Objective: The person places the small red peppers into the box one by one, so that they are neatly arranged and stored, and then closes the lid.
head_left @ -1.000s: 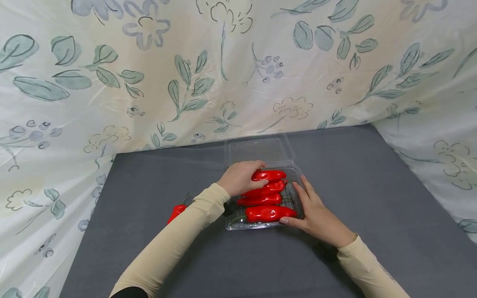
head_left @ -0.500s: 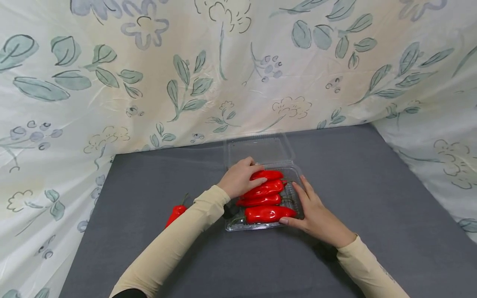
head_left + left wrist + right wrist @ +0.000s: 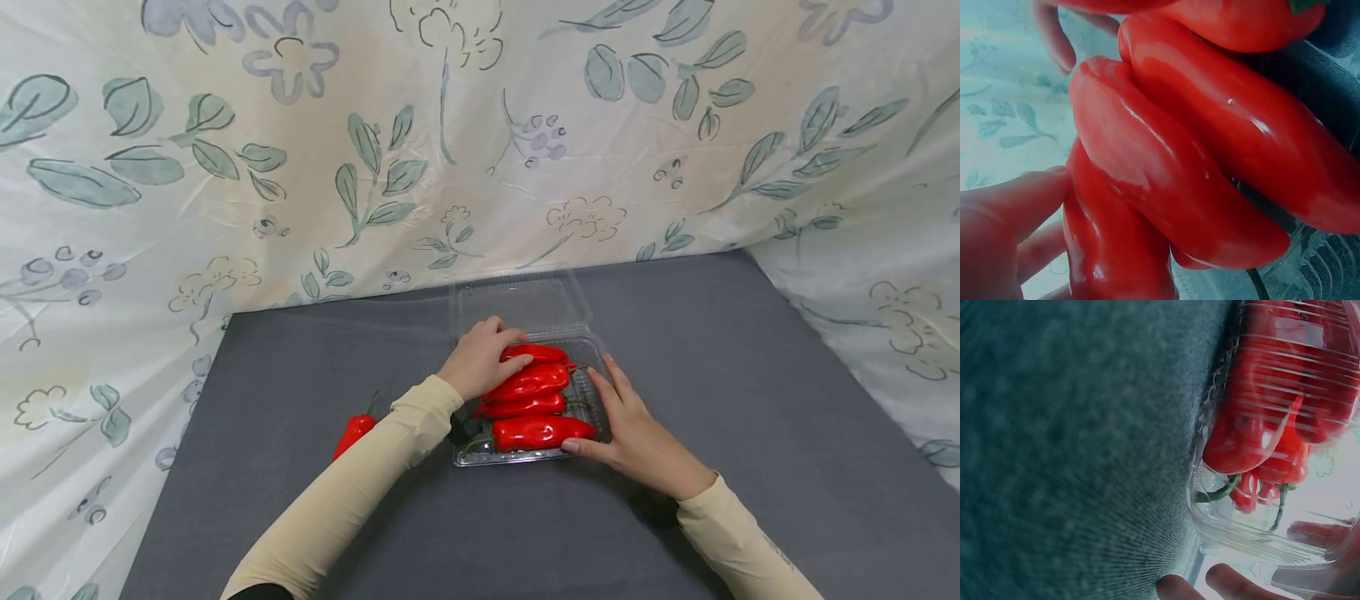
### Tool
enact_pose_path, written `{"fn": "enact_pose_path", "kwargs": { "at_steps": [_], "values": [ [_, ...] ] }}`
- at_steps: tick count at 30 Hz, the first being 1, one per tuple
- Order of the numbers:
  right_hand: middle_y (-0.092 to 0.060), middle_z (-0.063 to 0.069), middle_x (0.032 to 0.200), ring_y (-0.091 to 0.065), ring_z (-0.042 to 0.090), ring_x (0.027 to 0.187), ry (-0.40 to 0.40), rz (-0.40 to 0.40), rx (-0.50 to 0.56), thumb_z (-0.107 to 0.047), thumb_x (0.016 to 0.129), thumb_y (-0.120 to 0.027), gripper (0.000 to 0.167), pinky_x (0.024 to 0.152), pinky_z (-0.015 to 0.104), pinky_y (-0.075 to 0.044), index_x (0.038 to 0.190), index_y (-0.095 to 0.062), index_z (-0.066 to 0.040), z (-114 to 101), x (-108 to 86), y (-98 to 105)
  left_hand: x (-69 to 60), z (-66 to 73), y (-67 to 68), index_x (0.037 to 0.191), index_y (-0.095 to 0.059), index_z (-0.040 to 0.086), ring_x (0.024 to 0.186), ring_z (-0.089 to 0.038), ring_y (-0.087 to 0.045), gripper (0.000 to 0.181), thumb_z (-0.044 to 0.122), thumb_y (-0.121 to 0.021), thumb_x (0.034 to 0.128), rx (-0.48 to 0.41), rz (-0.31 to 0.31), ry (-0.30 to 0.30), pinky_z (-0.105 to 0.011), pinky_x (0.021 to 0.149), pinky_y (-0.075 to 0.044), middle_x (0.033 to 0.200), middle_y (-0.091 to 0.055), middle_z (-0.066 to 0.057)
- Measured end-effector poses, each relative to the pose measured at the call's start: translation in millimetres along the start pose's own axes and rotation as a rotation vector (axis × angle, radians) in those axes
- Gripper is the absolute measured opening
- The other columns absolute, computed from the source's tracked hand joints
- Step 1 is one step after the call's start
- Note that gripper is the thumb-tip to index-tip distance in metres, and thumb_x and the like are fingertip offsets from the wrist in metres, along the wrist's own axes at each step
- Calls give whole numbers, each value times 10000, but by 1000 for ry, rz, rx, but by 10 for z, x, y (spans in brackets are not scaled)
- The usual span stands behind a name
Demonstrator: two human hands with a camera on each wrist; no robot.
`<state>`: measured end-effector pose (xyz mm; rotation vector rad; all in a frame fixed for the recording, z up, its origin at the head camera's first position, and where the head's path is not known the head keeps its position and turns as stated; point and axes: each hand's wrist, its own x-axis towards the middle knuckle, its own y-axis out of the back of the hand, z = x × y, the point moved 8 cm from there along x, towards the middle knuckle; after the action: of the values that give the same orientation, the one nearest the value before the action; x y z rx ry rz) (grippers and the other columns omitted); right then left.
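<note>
A clear plastic clamshell box lies with several glossy red peppers in its base. My left hand reaches over the box's left side and grips the farthest pepper, thumb on its near side. The left wrist view shows these fingers against a red pepper. At the box's right side rests my right hand, fingers fairly straight along the wall, thumb at the near corner beside the nearest pepper. In the right wrist view, the box appears with two fingertips beyond its corner.
The box's lid is folded back towards the floral curtain. Another red pepper lies on the grey cloth to the left, partly covered by the left sleeve.
My left hand has shifted slightly left, and the farthest pepper has moved a little left with it. The right hand keeps its place at the box.
</note>
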<state>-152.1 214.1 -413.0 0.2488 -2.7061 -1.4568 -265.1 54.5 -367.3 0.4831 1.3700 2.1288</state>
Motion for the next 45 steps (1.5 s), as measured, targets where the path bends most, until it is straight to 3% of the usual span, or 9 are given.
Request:
{"fn": "enact_pose_path", "kwargs": {
  "at_steps": [5,8,19,25,29,38,45],
  "values": [
    [-38,174,1586,-217,470,1378,5,-12,1,-705,732,-636,1112,934,631,-398,1513,-201,-44,-22,-2,-28,-35,-47,12,1263,-617,182,959,-190,-516,396,383,-604,921,0,-3,19,-390,828,-456,1097,-567,-60],
    [-30,173,1586,-206,471,1381,5,-16,8,-705,734,-635,1117,941,631,-391,1516,-190,-42,-18,-1,-38,-74,-69,85,1268,-611,168,946,-196,-531,401,386,-585,933,0,9,21,-405,828,-453,1109,-576,-75],
    [-9,155,1592,-197,461,1386,6,-9,23,-666,749,-660,1104,964,634,-368,1520,-170,-47,22,4,-13,-473,-196,733,1241,-621,156,934,-216,-544,352,349,-574,950,-61,127,52,-381,802,-465,1113,-550,-61],
    [-11,163,1590,-207,467,1379,10,-12,29,-668,753,-654,1103,966,638,-361,1519,-170,-39,8,1,-18,-760,-394,980,1252,-610,168,977,-224,-557,364,364,-577,947,-98,194,141,-395,796,-480,1134,-534,-57],
    [-6,165,1589,-207,474,1372,9,-12,28,-670,751,-654,1107,956,636,-373,1518,-169,-38,7,4,-13,-987,-528,964,1270,-597,157,1042,-257,-575,391,374,-575,946,-122,195,211,-431,829,-485,1162,-536,-74],
    [7,168,1590,-190,474,1380,7,-16,17,-664,745,-665,1118,963,642,-361,1520,-158,-37,22,23,14,-1470,-804,736,1265,-598,116,1027,-304,-591,403,335,-620,928,-122,185,298,-463,837,-488,1158,-549,-115],
    [7,169,1590,-199,476,1376,-5,-27,16,-675,736,-665,1129,949,645,-371,1519,-161,-36,15,13,-25,-1884,-1113,581,1372,-487,109,1046,-329,-585,549,325,-656,897,-155,166,430,-484,847,-485,1181,-544,-163]
  ]
}}
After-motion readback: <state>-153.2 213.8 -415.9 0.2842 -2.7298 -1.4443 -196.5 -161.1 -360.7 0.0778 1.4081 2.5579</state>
